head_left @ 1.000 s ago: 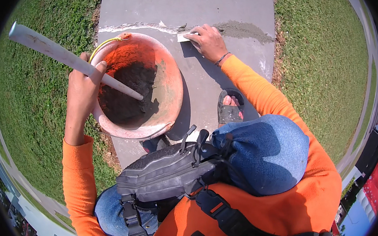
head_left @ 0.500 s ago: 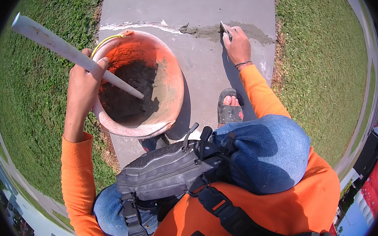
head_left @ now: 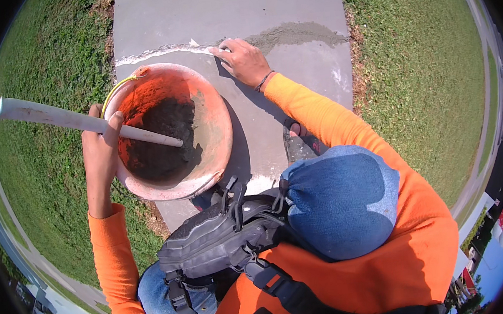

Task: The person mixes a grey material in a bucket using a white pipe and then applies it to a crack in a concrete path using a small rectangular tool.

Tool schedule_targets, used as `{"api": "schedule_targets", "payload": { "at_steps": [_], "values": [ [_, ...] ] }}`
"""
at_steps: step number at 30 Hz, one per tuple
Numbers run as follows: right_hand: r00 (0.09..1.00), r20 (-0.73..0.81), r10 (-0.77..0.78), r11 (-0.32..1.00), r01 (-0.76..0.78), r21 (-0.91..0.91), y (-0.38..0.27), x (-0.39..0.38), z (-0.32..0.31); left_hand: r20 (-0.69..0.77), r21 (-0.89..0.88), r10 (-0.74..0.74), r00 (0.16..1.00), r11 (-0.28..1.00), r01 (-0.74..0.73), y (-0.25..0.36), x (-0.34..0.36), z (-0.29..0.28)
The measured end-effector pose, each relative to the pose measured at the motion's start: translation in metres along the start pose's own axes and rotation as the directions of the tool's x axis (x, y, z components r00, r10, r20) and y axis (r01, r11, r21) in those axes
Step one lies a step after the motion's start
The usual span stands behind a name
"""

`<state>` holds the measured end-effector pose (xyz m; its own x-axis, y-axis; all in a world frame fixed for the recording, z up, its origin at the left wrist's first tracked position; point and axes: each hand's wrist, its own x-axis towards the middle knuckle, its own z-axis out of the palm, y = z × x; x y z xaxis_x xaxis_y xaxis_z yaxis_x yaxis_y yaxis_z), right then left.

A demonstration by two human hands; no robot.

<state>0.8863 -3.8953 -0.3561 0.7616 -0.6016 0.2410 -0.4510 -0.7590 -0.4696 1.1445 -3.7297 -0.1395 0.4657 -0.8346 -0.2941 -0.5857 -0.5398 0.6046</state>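
Observation:
My left hand point(head_left: 100, 139) is closed round a whitish plastic pipe point(head_left: 47, 112), beside the bucket's left rim. The pipe slants down into an orange bucket point(head_left: 218, 124), its lower end by the grey mortar point(head_left: 165, 146) inside. The bucket is tilted with its mouth toward me. My right hand point(head_left: 246, 61) is closed low over a crack point(head_left: 160, 51) across the concrete path. It grips a thin scraper, now nearly hidden by the fingers. Right of the hand, a band of wet mortar point(head_left: 295, 34) covers the crack line; to the left the crack looks white and rough.
Grass point(head_left: 416, 73) borders the concrete path point(head_left: 216, 6) on both sides. A yellow handle cord point(head_left: 117, 92) is tied at the bucket rim. My sandalled foot point(head_left: 298, 138) stands right of the bucket, and a black waist bag point(head_left: 216, 236) lies across my lap.
My right hand has moved left along the crack, away from the mortar band's right part. The pipe has tipped to a flatter slant in my left hand. The view has shifted slightly.

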Motion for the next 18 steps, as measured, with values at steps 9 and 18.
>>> {"api": "schedule_targets", "payload": {
  "at_steps": [9, 18],
  "values": [
    [0.856, -0.023, 0.516, 0.763, -0.448, 0.466, 0.058, 0.014, -0.034, 0.005, 0.021, 0.001, 1.000, 1.000, -0.001, 0.013, 0.005, 0.003],
    [0.841, 0.235, 0.487, 0.787, -0.539, 0.301, 0.072, 0.027, -0.010, 0.016, 0.007, -0.006, 1.000, 1.000, 0.006, 0.015, 0.004, 0.002]
  ]
}}
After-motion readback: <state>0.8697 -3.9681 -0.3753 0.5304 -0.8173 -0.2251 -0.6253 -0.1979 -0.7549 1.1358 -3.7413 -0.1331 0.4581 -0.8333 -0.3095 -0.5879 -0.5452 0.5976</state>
